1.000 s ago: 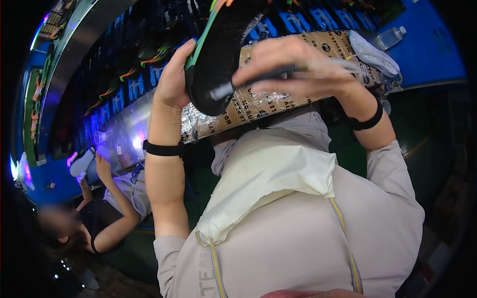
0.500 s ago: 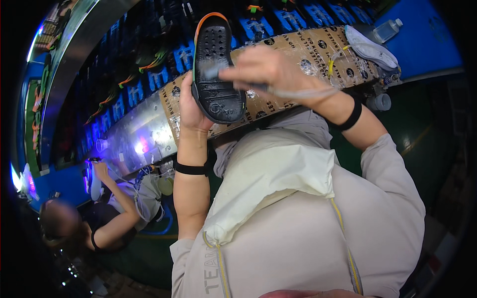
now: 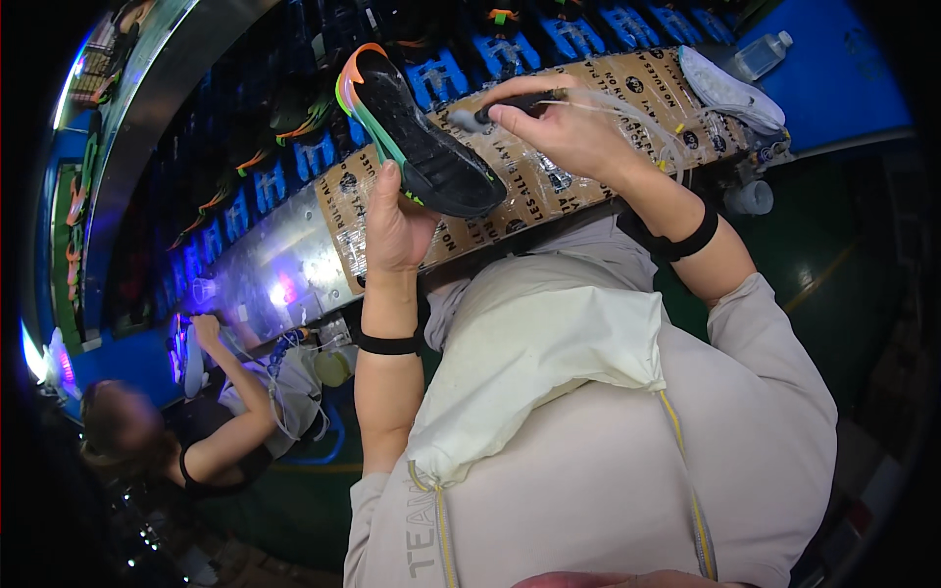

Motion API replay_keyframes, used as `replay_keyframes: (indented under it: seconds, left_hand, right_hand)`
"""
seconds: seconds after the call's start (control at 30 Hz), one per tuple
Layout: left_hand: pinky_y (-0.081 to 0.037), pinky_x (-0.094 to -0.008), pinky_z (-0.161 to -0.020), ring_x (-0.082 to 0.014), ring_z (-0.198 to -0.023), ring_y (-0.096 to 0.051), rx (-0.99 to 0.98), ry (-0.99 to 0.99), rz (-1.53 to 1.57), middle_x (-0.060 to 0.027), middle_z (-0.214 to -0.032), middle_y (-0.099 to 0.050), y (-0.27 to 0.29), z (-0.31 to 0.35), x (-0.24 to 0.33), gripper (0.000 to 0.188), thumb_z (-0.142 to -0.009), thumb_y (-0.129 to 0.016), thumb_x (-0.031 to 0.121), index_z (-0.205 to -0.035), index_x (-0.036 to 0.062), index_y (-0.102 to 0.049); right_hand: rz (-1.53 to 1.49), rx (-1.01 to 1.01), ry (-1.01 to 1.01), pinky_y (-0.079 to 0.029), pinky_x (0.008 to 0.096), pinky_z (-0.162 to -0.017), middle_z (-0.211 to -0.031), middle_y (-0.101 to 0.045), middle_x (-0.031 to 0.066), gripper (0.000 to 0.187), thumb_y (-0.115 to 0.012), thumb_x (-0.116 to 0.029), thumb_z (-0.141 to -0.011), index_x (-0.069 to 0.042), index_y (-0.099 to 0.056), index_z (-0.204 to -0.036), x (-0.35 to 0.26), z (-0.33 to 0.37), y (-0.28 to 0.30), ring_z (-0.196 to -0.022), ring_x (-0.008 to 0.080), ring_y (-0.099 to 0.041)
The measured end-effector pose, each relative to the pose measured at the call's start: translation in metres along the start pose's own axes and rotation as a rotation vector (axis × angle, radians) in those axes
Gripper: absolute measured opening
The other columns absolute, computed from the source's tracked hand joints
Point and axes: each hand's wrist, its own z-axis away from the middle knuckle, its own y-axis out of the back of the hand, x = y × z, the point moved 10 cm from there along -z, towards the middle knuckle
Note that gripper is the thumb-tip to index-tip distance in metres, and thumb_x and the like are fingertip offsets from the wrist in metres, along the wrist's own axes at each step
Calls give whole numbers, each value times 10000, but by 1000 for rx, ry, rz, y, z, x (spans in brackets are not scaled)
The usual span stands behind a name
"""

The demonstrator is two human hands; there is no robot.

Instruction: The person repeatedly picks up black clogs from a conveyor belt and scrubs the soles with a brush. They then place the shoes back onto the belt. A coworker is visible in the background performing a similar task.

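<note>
My left hand (image 3: 397, 230) is closed around the near end of a shoe sole (image 3: 431, 147), thumb along its side wall. The sole has a black, wet-looking inner face and an orange and green side wall. It tilts above the cardboard-covered ledge, its far end pointing up and left. To the right of the sole, my right hand (image 3: 583, 142) grips a dark-handled brush (image 3: 529, 102) with a clear tube (image 3: 642, 118) running from it. The brush's greyish tip is apart from the sole, just beside it.
Taped cardboard (image 3: 627, 88) covers the ledge. A white shoe-shaped piece (image 3: 730, 93) and a plastic bottle (image 3: 763, 56) lie at the right, above a clear cup (image 3: 750, 198). Behind the ledge are rows of soles and blue holders (image 3: 436, 73). A co-worker (image 3: 230, 392) sits at the left.
The brush has come off the sole's inner face and moved up and right. My left hand has turned the sole leftward, so its coloured side wall now shows.
</note>
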Motion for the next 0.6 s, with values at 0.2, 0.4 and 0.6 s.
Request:
replay_keyframes:
  seconds: [0.2,0.4,0.6]
  left_hand:
    - [-482,-505,-1164,-271,-1312,-632,9,-71,-88,-91,-1396,-665,-1,-1,7,526,-1102,-601,422,-1494,76,-546]
    - [-442,-568,-1196,-323,-1358,-605,192,0,-1,-123,-1466,-632,13,4,-3,600,-1135,-410,483,-1548,58,-507]
    - [-584,-607,-984,-461,-1152,-697,-103,325,98,-309,-1328,-668,-57,13,-7,779,-1061,-367,574,-1542,-27,-488]
  right_hand:
    - [-129,-118,-50,-547,305,-784,-958,-784,77,268,-736,-269,-997,-64,-803,-1156,30,6,-10,-831,137,-686]
    - [-73,158,104,-562,301,-884,-1052,-803,131,262,-730,-217,-999,-23,-786,-1166,39,10,29,-954,196,-738]
    - [-189,420,61,-564,347,-958,-1128,-804,144,269,-736,-201,-1002,-13,-785,-1188,119,27,36,-1044,236,-751]
